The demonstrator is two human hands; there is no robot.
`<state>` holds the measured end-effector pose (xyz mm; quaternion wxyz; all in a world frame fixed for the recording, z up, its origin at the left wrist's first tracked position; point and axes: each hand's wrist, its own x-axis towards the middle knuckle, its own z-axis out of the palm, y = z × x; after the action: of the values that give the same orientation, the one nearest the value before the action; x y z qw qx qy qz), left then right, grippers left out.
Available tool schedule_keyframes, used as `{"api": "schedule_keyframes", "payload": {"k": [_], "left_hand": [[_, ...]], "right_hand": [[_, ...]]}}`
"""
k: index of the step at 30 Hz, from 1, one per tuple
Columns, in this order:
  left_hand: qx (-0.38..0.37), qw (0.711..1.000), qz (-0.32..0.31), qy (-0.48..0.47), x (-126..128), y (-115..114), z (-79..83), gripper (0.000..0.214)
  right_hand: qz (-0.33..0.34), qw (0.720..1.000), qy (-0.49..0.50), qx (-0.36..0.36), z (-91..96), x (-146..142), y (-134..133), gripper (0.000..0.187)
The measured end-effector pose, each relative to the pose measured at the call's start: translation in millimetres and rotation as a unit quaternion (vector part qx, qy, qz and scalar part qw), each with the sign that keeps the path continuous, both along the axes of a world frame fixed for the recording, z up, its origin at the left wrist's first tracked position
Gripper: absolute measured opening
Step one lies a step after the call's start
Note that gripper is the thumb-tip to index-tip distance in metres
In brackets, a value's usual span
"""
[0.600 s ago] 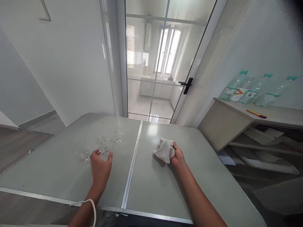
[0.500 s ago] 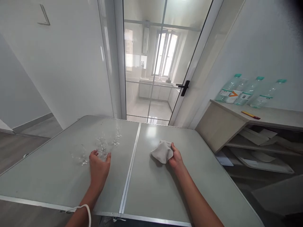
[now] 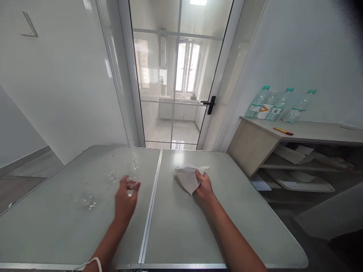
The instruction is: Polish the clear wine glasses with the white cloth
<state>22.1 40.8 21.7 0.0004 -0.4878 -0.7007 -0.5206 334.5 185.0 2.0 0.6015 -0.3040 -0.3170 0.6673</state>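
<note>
My left hand [image 3: 127, 193] is over the left half of the table, its fingers curved round a clear wine glass [image 3: 131, 185]. Much of that glass is hidden by the fingers. Three more clear stemmed glasses are near it: one [image 3: 90, 201] to the left, another [image 3: 112, 178] just beyond, and a third [image 3: 134, 163] farther back. On the right half, my right hand [image 3: 204, 187] grips a pale grey cloth [image 3: 187, 178] at its right side, thumb on top. The cloth hangs partly spread to the left, just above the tabletop.
The grey table [image 3: 176, 230] has a metal seam [image 3: 151, 200] down its middle. Beyond stands a glazed door [image 3: 172, 124] with a black handle [image 3: 210, 104]. On the right, a shelf unit [image 3: 255, 151] carries plastic bottles [image 3: 279, 107] and a yellow-red stick [image 3: 283, 131].
My left hand has drawn the glass rightward, nearer the seam and away from the other glasses. The cloth in my right hand is spread wider. The view has shifted to the right.
</note>
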Motion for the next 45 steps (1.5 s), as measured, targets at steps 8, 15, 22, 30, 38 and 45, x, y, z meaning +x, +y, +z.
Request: {"api": "schedule_keyframes", "payload": {"k": [8,15,22,30,38,45], "left_hand": [[-0.128,0.933,-0.221,0.253,91,63,-10.4,0.055],[-0.023,0.922,-0.254,0.292,76,58,-39.2,0.055],[-0.027,0.933,-0.333,0.132,71,52,-30.1,0.059],[-0.216,0.802,-0.457,-0.32,88,49,-24.1,0.071],[-0.073,0.938,-0.337,0.044,85,45,-27.9,0.052],[-0.051,0.935,-0.323,0.139,91,34,-37.9,0.057]], "right_hand": [[-0.023,0.96,-0.219,0.173,-8.2,-11,-15,0.04],[0.103,0.909,-0.313,0.257,-1.1,-18,-34,0.05],[0.187,0.888,-0.294,0.3,12.2,-13,-43,0.057],[0.192,0.909,-0.232,0.287,8.9,-11,-32,0.048],[0.174,0.925,-0.236,0.241,9.9,-16,-34,0.045],[0.149,0.935,-0.233,0.221,20.2,-17,-36,0.045]]}}
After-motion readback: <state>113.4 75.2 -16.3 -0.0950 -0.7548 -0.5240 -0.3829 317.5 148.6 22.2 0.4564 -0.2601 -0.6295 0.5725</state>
